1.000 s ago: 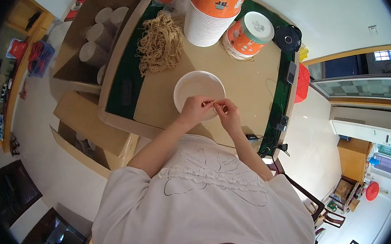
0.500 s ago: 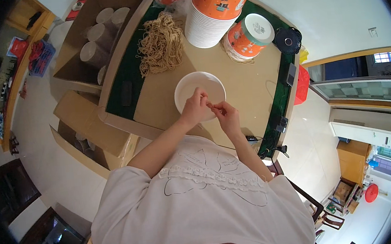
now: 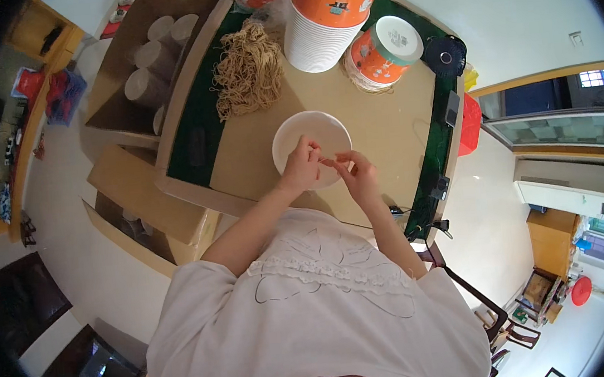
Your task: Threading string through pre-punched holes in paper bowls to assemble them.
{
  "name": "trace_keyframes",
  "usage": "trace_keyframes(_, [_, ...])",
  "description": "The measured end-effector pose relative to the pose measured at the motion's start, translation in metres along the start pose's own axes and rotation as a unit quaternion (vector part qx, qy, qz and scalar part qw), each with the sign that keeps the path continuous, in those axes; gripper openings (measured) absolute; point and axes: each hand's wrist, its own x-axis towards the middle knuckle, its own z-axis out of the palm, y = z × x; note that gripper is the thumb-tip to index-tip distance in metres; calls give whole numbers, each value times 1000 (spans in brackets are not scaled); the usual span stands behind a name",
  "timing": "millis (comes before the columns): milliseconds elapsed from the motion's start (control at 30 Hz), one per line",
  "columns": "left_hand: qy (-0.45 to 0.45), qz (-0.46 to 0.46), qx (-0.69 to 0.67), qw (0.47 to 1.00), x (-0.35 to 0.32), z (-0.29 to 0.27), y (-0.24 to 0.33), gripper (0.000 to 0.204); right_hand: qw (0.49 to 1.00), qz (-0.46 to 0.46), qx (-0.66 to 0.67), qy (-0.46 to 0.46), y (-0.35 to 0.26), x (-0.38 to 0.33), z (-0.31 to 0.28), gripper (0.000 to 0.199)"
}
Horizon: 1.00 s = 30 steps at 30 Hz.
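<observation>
Both hands meet over a white paper bowl near the table's front edge. My left hand is closed in a pinch above the bowl's left half. Close by on its right, my right hand has thumb and forefinger brought together, pointing at the left fingertips. Whatever lies between the fingers is too small to make out. Beyond the bowl, to the left, lies a tangled heap of beige string. A tall stack of paper bowls stands behind, beside an upturned orange-printed bowl with string around its base.
A brown board covers much of the green tabletop. Along the right edge lie a dark round fan, a phone-like device and black cables. Left of the table, one open carton holds stacked cups; another carton stands nearer.
My right hand has shifted slightly right and its fingers have loosened a little from the left fingertips. The left hand keeps its pinch. The whole view has tilted slightly.
</observation>
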Motion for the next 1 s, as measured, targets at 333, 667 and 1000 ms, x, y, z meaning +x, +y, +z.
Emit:
trace_keyframes(333, [-40,145,246,958,-26,-9,26,11,998,-64,7,15,-10,0,-15,8])
trace_keyframes(667, [-130,152,102,974,-60,-10,77,9,992,-123,-13,-19,13,-10,-10,9])
trace_keyframes(1000, [-79,75,-114,987,-44,-38,58,5,977,-180,-102,-46,5,0,-13,8])
